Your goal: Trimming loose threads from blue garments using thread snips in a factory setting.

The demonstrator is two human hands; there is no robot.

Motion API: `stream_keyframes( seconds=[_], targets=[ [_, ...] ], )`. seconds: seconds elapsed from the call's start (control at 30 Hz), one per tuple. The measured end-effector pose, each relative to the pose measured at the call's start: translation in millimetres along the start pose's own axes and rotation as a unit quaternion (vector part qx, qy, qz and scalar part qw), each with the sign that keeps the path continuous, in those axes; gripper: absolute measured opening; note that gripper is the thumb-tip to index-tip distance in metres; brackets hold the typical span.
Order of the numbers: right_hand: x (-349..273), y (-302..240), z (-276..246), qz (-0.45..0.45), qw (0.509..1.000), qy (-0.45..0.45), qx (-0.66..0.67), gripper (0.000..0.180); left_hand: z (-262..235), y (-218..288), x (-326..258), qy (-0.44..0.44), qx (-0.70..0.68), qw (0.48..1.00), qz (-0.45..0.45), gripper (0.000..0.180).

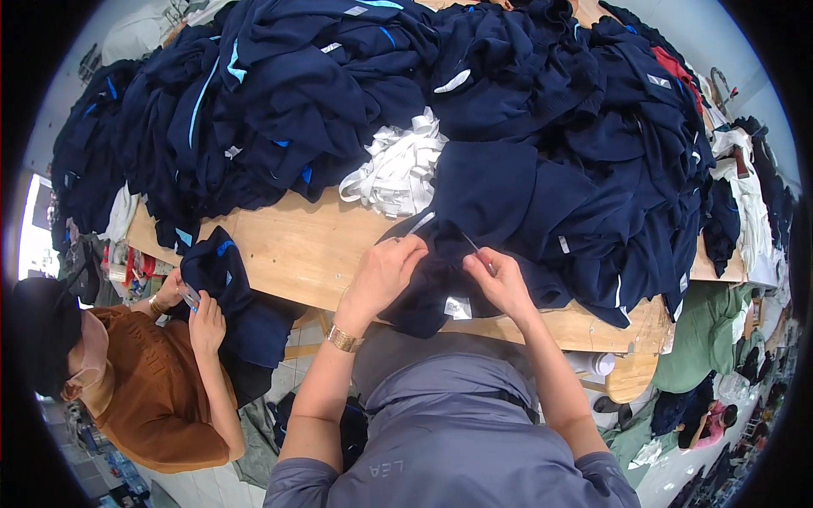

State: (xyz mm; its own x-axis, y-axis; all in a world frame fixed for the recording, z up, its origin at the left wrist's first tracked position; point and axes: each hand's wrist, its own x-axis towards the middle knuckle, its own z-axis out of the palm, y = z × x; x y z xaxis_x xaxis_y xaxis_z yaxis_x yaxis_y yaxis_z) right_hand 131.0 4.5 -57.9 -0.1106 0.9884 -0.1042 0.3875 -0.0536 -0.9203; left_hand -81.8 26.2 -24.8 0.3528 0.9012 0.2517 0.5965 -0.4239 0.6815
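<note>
- Left hand [385, 273] pinches the dark navy fabric garment [474, 212]; right hand [501, 281], fingers clenched, grips a thin metal tool [472, 245].
- Most of the heaped navy clothing pile [339, 93] looks untouched on the wooden surface [296, 245].

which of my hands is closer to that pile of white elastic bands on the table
Left. Your left hand lies just below the pile of white elastic bands; your right hand, pinching the navy garment, sits farther off, below and to its right.
</note>
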Motion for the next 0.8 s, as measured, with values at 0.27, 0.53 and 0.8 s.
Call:
stream_keyframes(
  seconds=[0.27, 0.53, 0.8],
  targets=[
    [-1, -35, -8, -0.152, 0.942, 0.007, -0.301, 0.045, 1, 3, 4, 0.026, 0.06, 0.996, 0.058, 0.007],
    [13, -24, -6, -0.274, 0.882, -0.024, -0.381, 0.044, 6, 1, 1, 0.033, 0.048, 0.998, 0.037, 0.007],
    [18, -25, -6, -0.268, 0.886, -0.037, -0.378, 0.044, 6, -2, 0, 0.04, 0.037, 0.998, 0.032, 0.006]
  ],
)
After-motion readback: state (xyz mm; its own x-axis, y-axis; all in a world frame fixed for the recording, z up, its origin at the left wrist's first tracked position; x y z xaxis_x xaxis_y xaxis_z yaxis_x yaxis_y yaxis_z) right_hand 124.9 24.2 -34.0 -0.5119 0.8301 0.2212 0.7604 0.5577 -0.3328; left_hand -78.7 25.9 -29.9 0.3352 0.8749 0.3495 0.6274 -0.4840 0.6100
